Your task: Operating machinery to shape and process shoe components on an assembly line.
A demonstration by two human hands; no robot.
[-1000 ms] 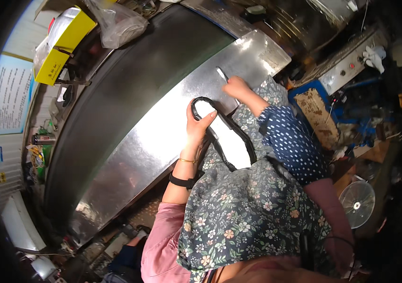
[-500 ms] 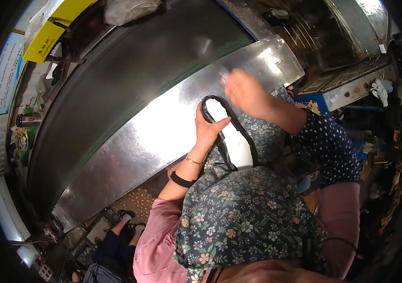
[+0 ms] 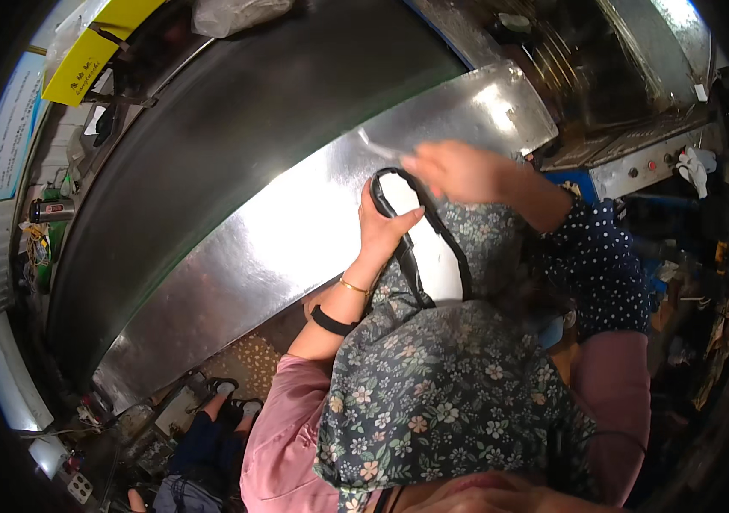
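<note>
My left hand (image 3: 384, 227) is wrapped round the upper end of a black shoe upper (image 3: 411, 261), its thumb across the pale sole side. The white bottom face (image 3: 433, 256) is turned up, with black material folded over around its rim. The lower end of the shoe rests against my floral apron (image 3: 437, 385). My right hand (image 3: 458, 171) is closed and smeared by motion, just above and right of the shoe. From its fingers a slim, light metal tool (image 3: 375, 147) with a bent tip sticks out to the left, apart from the shoe; blur hides its exact kind.
A shiny metal ledge (image 3: 236, 248) runs diagonally in front of me, beside a dark conveyor belt (image 3: 253, 128). At the right stands a machine with a control panel (image 3: 638, 171) and a white glove (image 3: 696, 167). Another person's legs (image 3: 210, 427) show at lower left.
My right hand has shifted slightly right and down, and the metal tool now shows more clearly. My left hand and the shoe have stayed almost in place.
</note>
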